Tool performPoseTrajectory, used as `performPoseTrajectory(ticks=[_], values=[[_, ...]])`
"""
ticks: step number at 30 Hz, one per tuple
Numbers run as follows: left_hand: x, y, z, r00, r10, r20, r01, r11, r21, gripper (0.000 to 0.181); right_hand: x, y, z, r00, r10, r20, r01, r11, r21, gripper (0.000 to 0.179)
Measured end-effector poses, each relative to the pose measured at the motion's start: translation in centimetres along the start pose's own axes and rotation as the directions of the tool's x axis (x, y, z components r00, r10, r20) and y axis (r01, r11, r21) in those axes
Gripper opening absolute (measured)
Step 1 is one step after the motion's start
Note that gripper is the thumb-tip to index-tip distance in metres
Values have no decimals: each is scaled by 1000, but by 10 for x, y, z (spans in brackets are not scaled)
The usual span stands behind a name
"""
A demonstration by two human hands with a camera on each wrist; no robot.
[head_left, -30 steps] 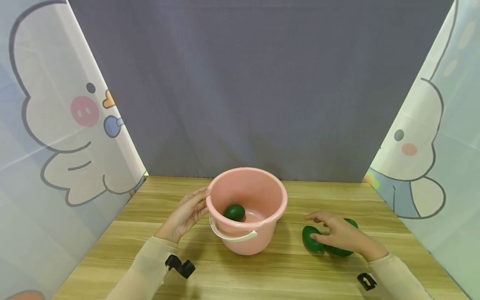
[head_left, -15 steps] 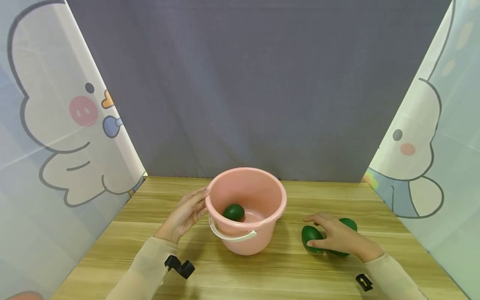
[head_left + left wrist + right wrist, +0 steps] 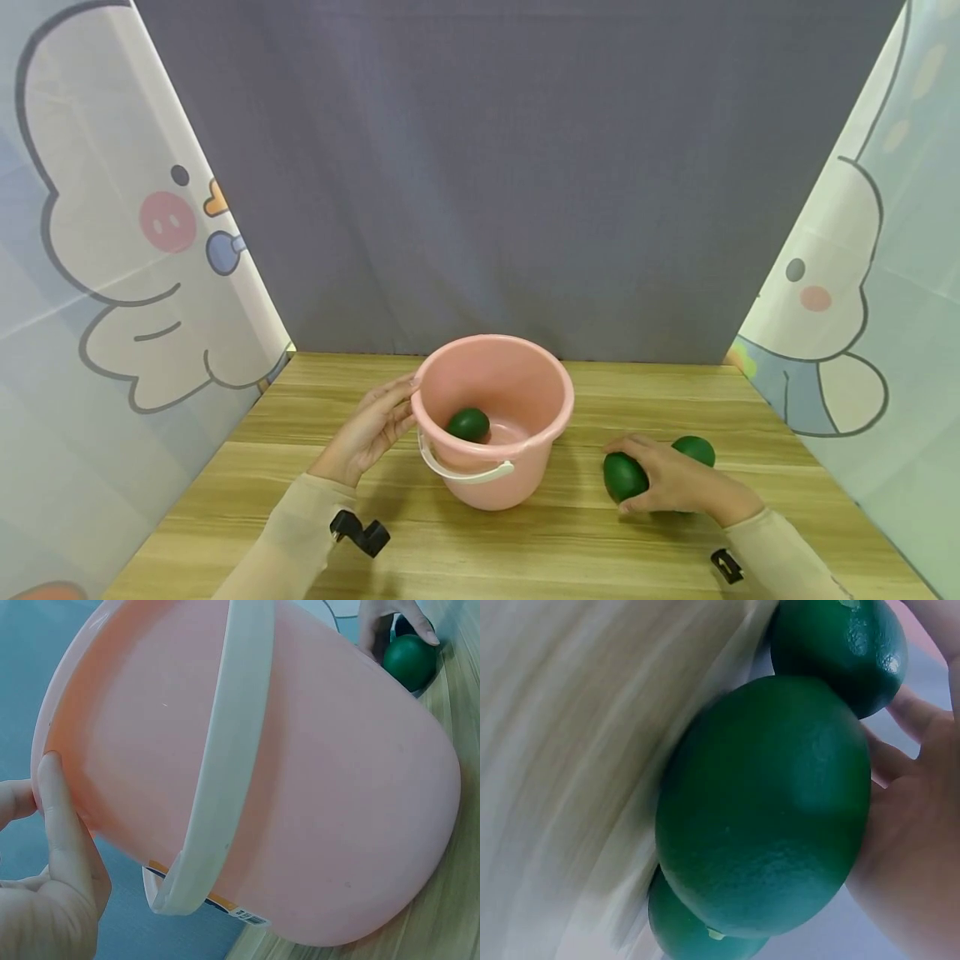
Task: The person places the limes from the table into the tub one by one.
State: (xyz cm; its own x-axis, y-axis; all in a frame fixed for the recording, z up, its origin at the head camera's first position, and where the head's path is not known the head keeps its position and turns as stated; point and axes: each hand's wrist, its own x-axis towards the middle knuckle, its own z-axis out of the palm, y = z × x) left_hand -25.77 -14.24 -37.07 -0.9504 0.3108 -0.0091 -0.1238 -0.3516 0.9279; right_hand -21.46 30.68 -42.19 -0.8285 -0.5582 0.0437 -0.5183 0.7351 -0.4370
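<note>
In the head view a pink bucket [image 3: 517,479] with a white handle [image 3: 468,477] stands mid-table. Inside lies one dark green, lime-like fruit [image 3: 468,424]. My left hand [image 3: 375,429] rests nearly straight fingers against the bucket's left side; in the left wrist view one finger [image 3: 56,802] touches the wall just under the rim. To the right, my right hand [image 3: 671,479] holds a green fruit [image 3: 624,477] between thumb and fingers, low at the table. A second fruit [image 3: 694,451] shows behind that hand. The right wrist view shows a large near fruit [image 3: 765,810] and another [image 3: 697,922] below it.
A wood-grain table [image 3: 525,558] lies beneath everything. Behind it hangs a dark grey cloth [image 3: 480,183], with printed cartoon curtains [image 3: 150,250] at the sides. Black wrist mounts [image 3: 360,533] sit on both sleeves.
My right hand has shifted slightly left and lowered; its fingers and thumb have come around the leftmost fruit. The left hand and bucket stay put.
</note>
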Motion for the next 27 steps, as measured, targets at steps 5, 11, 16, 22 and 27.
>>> performPoseTrajectory(ticks=[5,11,16,22,27], values=[[0,-1,0,1000,1,-2,-1,1000,-17,47,1,-1,0,1000,3,22,-4,1000,18,79],[1,-1,0,1000,-3,-19,3,1000,-7,48,1,0,3,1000,-7,9,7,1000,-17,78],[0,-1,0,1000,-5,-18,5,1000,-9,48,2,-1,3,1000,-12,-3,12,999,-40,73],[0,-1,-1,1000,-2,-5,2,1000,-4,50,2,-2,2,1000,-2,6,2,1000,-18,73],[1,-1,-1,1000,3,-1,-3,1000,1,49,2,-2,2,1000,2,8,-1,1000,-17,72]])
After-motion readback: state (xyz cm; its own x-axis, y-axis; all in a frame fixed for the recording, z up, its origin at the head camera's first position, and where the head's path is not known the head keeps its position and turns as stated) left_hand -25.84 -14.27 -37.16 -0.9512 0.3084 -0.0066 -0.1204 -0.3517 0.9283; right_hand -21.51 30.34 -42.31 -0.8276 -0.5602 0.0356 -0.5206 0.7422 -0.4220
